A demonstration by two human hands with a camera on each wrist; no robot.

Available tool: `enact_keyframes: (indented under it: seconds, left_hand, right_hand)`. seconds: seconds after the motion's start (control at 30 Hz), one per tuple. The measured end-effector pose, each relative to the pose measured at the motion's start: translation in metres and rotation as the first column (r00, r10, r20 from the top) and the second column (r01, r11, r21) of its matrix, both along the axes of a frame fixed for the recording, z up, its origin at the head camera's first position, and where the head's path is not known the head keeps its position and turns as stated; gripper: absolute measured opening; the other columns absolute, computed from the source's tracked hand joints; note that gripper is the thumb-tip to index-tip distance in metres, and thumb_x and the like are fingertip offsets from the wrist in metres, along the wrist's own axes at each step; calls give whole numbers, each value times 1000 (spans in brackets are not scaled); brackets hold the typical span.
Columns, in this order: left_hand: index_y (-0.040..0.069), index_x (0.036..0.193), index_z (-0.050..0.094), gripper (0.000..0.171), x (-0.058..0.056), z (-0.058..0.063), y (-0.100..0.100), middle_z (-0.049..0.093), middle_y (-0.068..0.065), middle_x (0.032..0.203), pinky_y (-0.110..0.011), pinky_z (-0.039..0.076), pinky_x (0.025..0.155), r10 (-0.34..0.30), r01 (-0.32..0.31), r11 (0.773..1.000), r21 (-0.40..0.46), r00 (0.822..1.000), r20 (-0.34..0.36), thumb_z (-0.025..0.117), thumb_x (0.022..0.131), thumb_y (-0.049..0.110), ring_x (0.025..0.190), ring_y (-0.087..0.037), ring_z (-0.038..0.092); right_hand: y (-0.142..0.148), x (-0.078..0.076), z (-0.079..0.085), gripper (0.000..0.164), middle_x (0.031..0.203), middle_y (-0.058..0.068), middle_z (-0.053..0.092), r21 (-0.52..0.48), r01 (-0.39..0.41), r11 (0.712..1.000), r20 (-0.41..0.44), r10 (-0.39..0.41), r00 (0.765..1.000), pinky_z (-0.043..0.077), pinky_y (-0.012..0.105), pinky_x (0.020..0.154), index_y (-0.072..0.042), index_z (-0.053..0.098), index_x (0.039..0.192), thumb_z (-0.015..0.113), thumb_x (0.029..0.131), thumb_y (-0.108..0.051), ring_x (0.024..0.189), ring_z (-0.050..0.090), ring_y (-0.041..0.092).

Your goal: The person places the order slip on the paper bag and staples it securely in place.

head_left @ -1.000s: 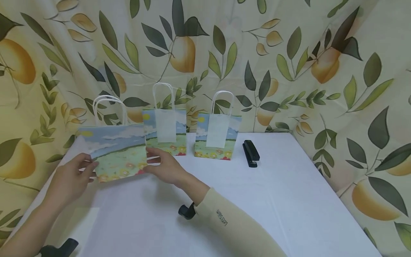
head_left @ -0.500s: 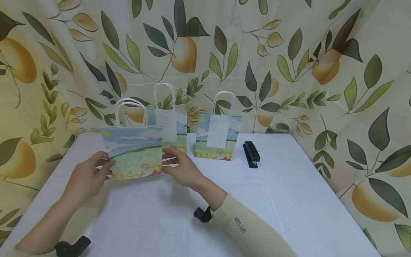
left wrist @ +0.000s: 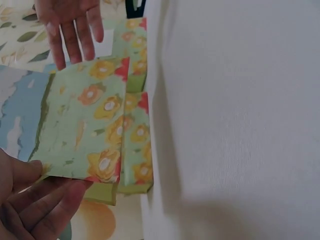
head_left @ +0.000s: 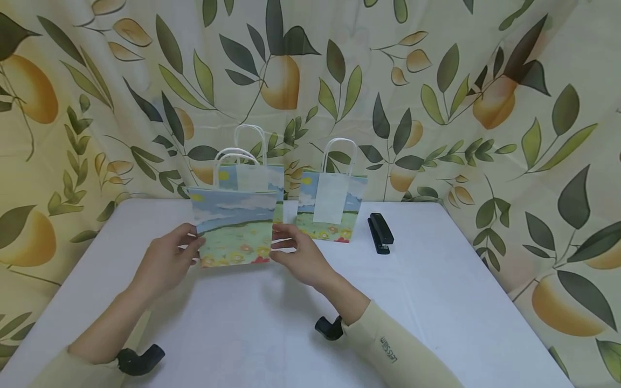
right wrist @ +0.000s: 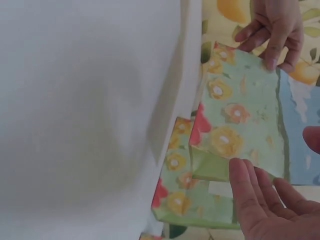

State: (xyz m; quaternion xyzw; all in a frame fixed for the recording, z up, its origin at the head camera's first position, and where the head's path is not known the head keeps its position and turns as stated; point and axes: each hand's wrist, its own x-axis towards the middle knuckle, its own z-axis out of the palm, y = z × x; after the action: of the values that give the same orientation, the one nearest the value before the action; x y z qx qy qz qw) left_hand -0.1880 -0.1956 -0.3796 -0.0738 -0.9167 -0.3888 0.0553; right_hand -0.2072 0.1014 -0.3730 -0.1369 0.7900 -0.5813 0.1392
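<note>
A paper gift bag (head_left: 236, 229) with white handles, printed with sky, meadow and flowers, is upright between my hands, its shadow on the tablecloth below. My left hand (head_left: 167, 258) pinches its left edge, thumb on the printed front and fingers behind, as the left wrist view shows (left wrist: 42, 205). At the opposite side my right hand (head_left: 303, 256) has its fingers nearly straight along the side panel; in the right wrist view the thumb (right wrist: 312, 139) stands apart from them. Behind, a matching bag (head_left: 251, 175) is partly covered by the held one.
Another matching bag (head_left: 356, 196) with a blank white panel (head_left: 331, 198) stands at the back, right of the held one. A black stapler (head_left: 380, 233) lies to its right on the white-covered table (head_left: 436, 302). A fruit-patterned curtain (head_left: 349, 108) hangs behind.
Both hands have moved right, carrying the bag from the table's left side to in front of the back-left bag, now overlapping most of it. The stapler and right-hand bag have stayed put.
</note>
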Motion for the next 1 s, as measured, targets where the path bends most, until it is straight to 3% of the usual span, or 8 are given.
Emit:
enact_keyframes:
  seconds: [0.63, 0.8, 1.0]
  left_hand:
    - [8, 111, 61, 13, -17, -20, 47, 76, -18, 112, -34, 62, 72, -109, 105, 988, 111, 994, 31, 61, 105, 19, 85, -21, 77]
    - [8, 113, 61, 11, -19, -21, 56, 76, -19, 115, -33, 62, 71, -136, 131, 985, 110, 990, 40, 60, 106, 17, 85, -23, 78]
    - [7, 118, 61, 15, -19, -23, 65, 74, -20, 119, -34, 61, 72, -168, 162, 982, 95, 984, 61, 57, 107, 15, 88, -24, 78]
  right_hand:
    - [49, 7, -4, 56, 142, 9, 59, 43, 105, 994, 31, -106, 994, 53, 44, 106, -15, 48, 151, 67, 99, -10, 133, 59, 31]
    - [60, 7, -4, 55, 142, 12, 58, 57, 95, 994, 37, -98, 995, 52, 45, 108, -13, 46, 152, 65, 100, -9, 135, 57, 35]
    - [72, 8, -4, 55, 141, 13, 59, 71, 106, 992, 28, -108, 994, 52, 44, 108, -11, 46, 152, 64, 100, -9, 132, 59, 32]
